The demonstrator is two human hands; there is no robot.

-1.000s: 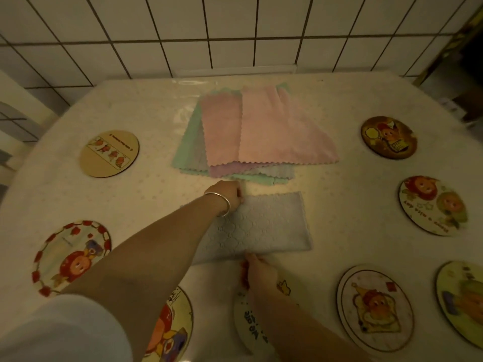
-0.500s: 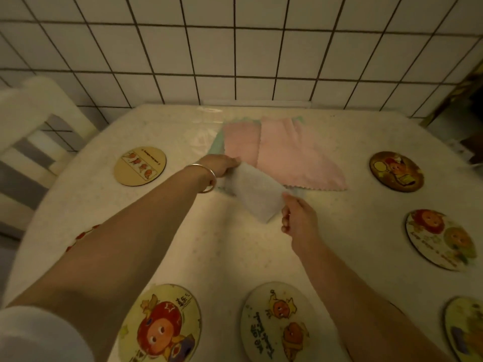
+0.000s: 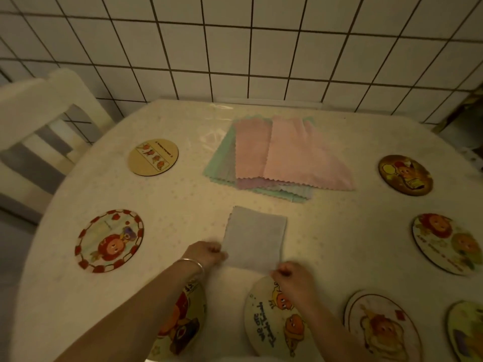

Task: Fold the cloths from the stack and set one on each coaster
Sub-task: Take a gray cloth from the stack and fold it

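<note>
**Cloth lies folded, held at its near corners**

Cloth (image 3: 254,239), grey and folded into a narrow strip, lies flat on the table (image 3: 366,231) between the stack (image 3: 282,158) and the nearest coasters. Its long side runs from the person toward the wall, tipped a little to the left at the far end.

The left hand (image 3: 206,254) pinches the near left corner. The right hand (image 3: 292,275) has its fingers curled at the near right corner and seems to pinch it too, just above a coaster (image 3: 271,322).

It looks soft, thin and very light. It will likely flop and bend if lifted by one corner, so holding two corners or both layers at an edge should keep the fold neat. It should not break or slip much.
</note>
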